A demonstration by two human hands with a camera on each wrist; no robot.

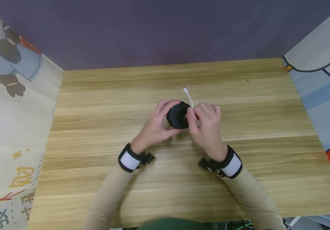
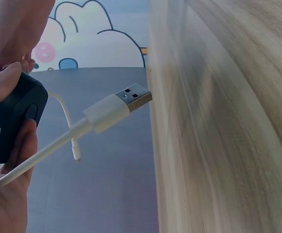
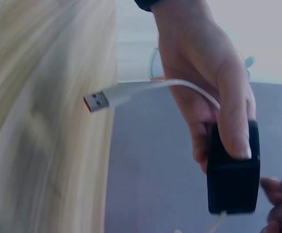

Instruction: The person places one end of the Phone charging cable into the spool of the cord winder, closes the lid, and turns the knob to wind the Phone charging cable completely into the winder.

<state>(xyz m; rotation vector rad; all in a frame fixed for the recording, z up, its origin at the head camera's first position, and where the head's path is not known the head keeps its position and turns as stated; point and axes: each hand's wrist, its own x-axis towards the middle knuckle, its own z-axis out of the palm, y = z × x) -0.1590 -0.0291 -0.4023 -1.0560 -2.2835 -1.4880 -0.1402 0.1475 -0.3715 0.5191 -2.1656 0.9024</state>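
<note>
My left hand [image 1: 156, 124] grips a small black octagonal device [image 1: 177, 117] between thumb and fingers, over the middle of the table. One face shows a textured panel in the left wrist view. At its right side my right hand [image 1: 206, 123] pinches a white charging cable [image 1: 191, 100], thumb and forefinger close against the device. The cable's small connector [image 1: 185, 89] points up and away beyond the fingers. Its other end, a white USB plug [image 2: 109, 111] with a metal tip, sticks out under the device toward the tabletop. The right fingertips [image 3: 277, 194] show at the right wrist view's edge.
The wooden table [image 1: 96, 179] spreads under both hands. Behind it stands a dark purple-grey panel [image 1: 165, 32]. Printed cartoon sheets cover the left side [image 1: 10, 121] and right side [image 1: 311, 102]. A tiny dark speck [image 1: 247, 80] lies toward the table's back right.
</note>
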